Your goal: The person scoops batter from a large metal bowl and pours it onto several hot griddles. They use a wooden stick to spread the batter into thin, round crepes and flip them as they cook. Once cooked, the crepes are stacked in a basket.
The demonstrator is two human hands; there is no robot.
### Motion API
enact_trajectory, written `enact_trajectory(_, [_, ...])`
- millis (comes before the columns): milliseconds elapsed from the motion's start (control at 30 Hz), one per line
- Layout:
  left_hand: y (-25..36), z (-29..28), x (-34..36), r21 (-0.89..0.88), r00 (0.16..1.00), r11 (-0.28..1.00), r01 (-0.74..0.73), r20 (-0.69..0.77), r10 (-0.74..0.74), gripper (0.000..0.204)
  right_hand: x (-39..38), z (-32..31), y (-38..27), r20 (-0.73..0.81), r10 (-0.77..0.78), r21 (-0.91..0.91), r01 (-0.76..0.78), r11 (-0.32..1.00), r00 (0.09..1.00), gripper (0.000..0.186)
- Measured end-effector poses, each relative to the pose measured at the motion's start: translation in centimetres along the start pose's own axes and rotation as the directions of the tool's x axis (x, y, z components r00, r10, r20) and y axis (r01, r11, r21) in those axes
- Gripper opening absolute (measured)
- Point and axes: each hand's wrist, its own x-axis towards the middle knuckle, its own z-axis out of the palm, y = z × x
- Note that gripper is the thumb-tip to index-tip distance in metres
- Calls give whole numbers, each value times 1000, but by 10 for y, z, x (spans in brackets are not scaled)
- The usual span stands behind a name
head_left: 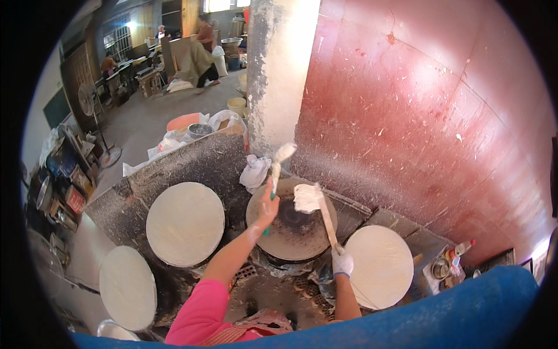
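Note:
My left hand (267, 207) is wrapped round the green handle of a tool (276, 171) whose upper end is thickly coated with pale batter; its exact kind is hidden by the coating. Gloved in white, my right hand (343, 263) grips a wooden paddle (328, 224) with a lump of white batter (307, 198) on its end. Both tools are held over a round, dark-centred griddle (290, 250) whose surface shows bare. To its right lies a griddle covered by a pale round sheet (381, 267). Two more pale sheets, one upper (185, 224) and one lower (128, 288), lie to the left.
A white cloth (254, 173) lies behind the griddle, by the pillar (279, 75). The red wall (407, 116) rises at the right. Bottles and a small bowl (440, 267) stand at far right. A metal bowl (200, 130) sits beyond the ledge. Several people work in the background.

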Motion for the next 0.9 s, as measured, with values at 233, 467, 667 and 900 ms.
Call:
enact_trajectory(233, [-66, -90, -108, -196, 749, 781, 593, 492, -445, 64, 13, 12, -75, 134, -124, -327, 162, 931, 983, 30])
enact_trajectory(467, [-77, -150, -184, -180, 688, 699, 692, 459, -562, 65, -11, 51, -59, 53, 61, 408, -77, 910, 997, 30])
enact_trajectory(667, [-135, -143, -191, -137, 811, 849, 509, 405, -421, 65, 1, 26, -16, 141, 86, 541, -150, 828, 986, 19])
enact_trajectory(900, [-77, -161, -190, -284, 709, 676, 679, 492, -505, 64, 7, 13, -70, 359, 68, 510, -256, 821, 931, 24])
